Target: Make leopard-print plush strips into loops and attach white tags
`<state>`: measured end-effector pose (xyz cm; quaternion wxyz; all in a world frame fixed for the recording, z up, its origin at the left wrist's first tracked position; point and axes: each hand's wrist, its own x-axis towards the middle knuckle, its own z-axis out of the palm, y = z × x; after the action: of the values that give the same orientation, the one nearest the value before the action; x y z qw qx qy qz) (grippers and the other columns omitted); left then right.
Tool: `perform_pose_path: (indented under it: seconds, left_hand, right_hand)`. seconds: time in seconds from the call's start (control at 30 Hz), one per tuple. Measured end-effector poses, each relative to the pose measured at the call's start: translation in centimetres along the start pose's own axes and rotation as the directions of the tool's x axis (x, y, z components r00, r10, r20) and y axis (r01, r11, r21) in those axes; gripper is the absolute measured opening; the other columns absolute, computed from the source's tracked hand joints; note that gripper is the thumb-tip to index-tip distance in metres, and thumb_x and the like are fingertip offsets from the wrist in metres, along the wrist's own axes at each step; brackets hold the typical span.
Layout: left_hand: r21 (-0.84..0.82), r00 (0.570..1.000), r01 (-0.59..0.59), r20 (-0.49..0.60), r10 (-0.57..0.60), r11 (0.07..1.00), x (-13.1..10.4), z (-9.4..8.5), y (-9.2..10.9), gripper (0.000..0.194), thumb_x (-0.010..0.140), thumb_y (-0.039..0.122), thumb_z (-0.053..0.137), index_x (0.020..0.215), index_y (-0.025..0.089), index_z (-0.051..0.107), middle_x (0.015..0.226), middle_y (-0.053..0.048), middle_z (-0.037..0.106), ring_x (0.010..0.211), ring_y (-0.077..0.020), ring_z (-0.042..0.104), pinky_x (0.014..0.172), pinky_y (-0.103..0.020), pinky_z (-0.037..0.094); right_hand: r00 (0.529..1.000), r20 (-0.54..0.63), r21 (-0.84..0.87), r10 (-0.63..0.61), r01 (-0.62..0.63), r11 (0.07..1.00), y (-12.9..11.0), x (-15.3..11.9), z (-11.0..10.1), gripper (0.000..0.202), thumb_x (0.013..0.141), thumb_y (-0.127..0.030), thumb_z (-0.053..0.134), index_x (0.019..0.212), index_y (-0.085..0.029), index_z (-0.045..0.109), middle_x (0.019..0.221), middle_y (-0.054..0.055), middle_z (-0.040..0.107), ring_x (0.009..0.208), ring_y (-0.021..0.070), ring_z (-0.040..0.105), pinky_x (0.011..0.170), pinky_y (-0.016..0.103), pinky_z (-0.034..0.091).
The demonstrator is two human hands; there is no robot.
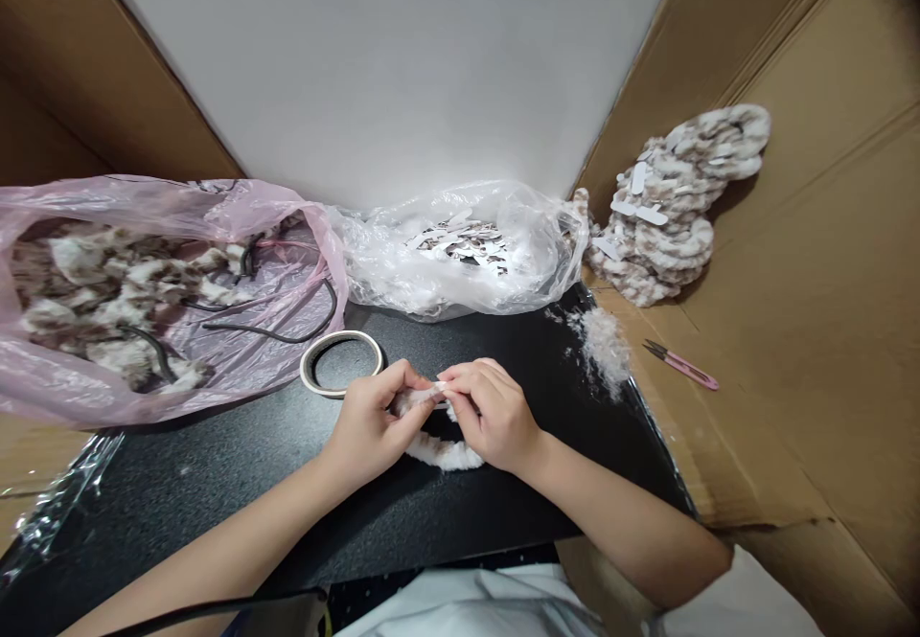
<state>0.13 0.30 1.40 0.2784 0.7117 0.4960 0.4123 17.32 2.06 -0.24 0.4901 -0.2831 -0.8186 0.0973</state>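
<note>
A fluffy white and light-brown fabric ring lies low over the dark table, its lower curve showing below my hands. My left hand pinches the ring's upper part on the left with thumb and fingers. My right hand pinches the same stretch from the right, and the fingertips of both hands meet. What exactly sits between the fingertips is too small to make out. Just beyond my left hand lies a roll of tape.
A pink plastic bag holds furry pieces and dark cords. Behind my hands, a clear bag contains many white tags. At right are piled furry rings, fluff and pink thread snips. Cardboard walls flank the table.
</note>
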Motion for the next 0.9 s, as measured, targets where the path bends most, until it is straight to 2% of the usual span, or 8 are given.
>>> perform_pose_path:
  seconds: [0.23, 0.37, 0.5, 0.57, 0.63, 0.73, 0.83, 0.9]
  left_hand:
    - [-0.019, 1.000, 0.010, 0.018, -0.010, 1.000, 0.1, -0.3, -0.3, 0.011, 0.082, 0.022, 0.058, 0.074, 0.016, 0.054, 0.056, 0.004, 0.057, 0.043, -0.0075, 0.047, 0.043, -0.017, 0.034]
    - [0.004, 0.996, -0.045, 0.079, 0.045, 0.999, 0.3, -0.6, -1.0, 0.004, 0.081, 0.020, 0.057, 0.079, 0.016, 0.058, 0.064, 0.001, 0.065, 0.049, -0.0101, 0.056, 0.048, -0.018, 0.039]
    - [-0.006, 0.973, -0.129, 0.193, 0.128, 0.992, 0.3, -0.8, -1.0, 0.004, 0.081, 0.017, 0.055, 0.084, 0.017, 0.058, 0.078, -0.004, 0.072, 0.061, -0.0127, 0.065, 0.054, -0.019, 0.046]
    - [-0.020, 0.957, -0.179, 0.230, 0.178, 0.984, 0.3, -0.9, -0.8, 0.006, 0.081, 0.014, 0.053, 0.083, 0.018, 0.056, 0.081, -0.004, 0.073, 0.066, -0.0128, 0.067, 0.058, -0.019, 0.048]
    - [-0.018, 0.942, -0.225, 0.252, 0.222, 0.974, 0.4, -1.0, -0.7, 0.007, 0.081, 0.013, 0.052, 0.083, 0.018, 0.056, 0.081, -0.005, 0.073, 0.069, -0.0133, 0.068, 0.061, -0.019, 0.049]
    - [0.018, 0.940, -0.237, 0.256, 0.224, 0.971, 0.5, -1.2, -0.7, 0.007, 0.081, 0.015, 0.052, 0.083, 0.018, 0.057, 0.079, -0.005, 0.073, 0.068, -0.0141, 0.068, 0.060, -0.020, 0.049]
    - [0.025, 0.945, -0.211, 0.262, 0.197, 0.977, 0.5, -1.3, -0.8, 0.006, 0.082, 0.017, 0.052, 0.083, 0.018, 0.058, 0.080, -0.005, 0.073, 0.067, -0.0134, 0.068, 0.060, -0.020, 0.048]
    - [0.010, 0.941, -0.210, 0.274, 0.199, 0.978, 0.6, -1.3, -0.7, 0.006, 0.083, 0.017, 0.052, 0.083, 0.018, 0.058, 0.078, -0.005, 0.072, 0.066, -0.0126, 0.066, 0.060, -0.019, 0.048]
  right_hand:
    - [0.999, 0.048, 0.009, -0.016, 0.015, 1.000, -0.1, 0.1, -0.3, 0.019, 0.090, -0.010, 0.047, 0.098, -0.016, 0.064, 0.094, 0.012, 0.074, 0.090, 0.0197, 0.070, 0.078, 0.036, 0.053]
    - [0.990, 0.073, 0.180, 0.124, -0.135, 0.974, 0.0, 0.6, -1.0, 0.020, 0.086, -0.013, 0.052, 0.090, -0.018, 0.070, 0.091, 0.010, 0.076, 0.088, 0.0206, 0.072, 0.081, 0.037, 0.054]
    - [0.856, 0.281, 0.419, 0.434, -0.516, 0.747, 0.6, 1.5, -2.0, 0.011, 0.075, -0.023, 0.071, 0.065, -0.018, 0.070, 0.078, 0.007, 0.076, 0.073, 0.0189, 0.072, 0.071, 0.031, 0.056]
    - [0.770, 0.428, 0.468, 0.474, -0.637, 0.612, 0.9, 1.9, -2.6, 0.018, 0.071, -0.032, 0.076, 0.063, -0.017, 0.068, 0.077, 0.007, 0.075, 0.072, 0.0182, 0.071, 0.069, 0.029, 0.055]
    - [0.742, 0.496, 0.467, 0.450, -0.665, 0.583, 1.0, 2.1, -3.0, 0.024, 0.066, -0.035, 0.080, 0.072, -0.016, 0.068, 0.080, 0.006, 0.074, 0.076, 0.0180, 0.069, 0.071, 0.029, 0.055]
    - [0.814, 0.440, 0.372, 0.379, -0.549, 0.749, 0.8, 2.1, -3.2, 0.030, 0.062, -0.029, 0.083, 0.085, -0.017, 0.068, 0.084, 0.004, 0.072, 0.079, 0.0173, 0.068, 0.073, 0.028, 0.052]
    - [0.932, 0.274, 0.275, 0.239, -0.314, 0.909, 0.7, 1.8, -2.7, 0.004, 0.076, -0.018, 0.071, 0.077, -0.019, 0.067, 0.078, 0.003, 0.073, 0.074, 0.0162, 0.068, 0.074, 0.030, 0.051]
    - [0.963, 0.207, 0.238, 0.173, -0.221, 0.946, 0.6, 1.7, -2.4, 0.010, 0.081, -0.014, 0.063, 0.073, -0.020, 0.066, 0.074, 0.002, 0.073, 0.072, 0.0162, 0.068, 0.076, 0.032, 0.050]
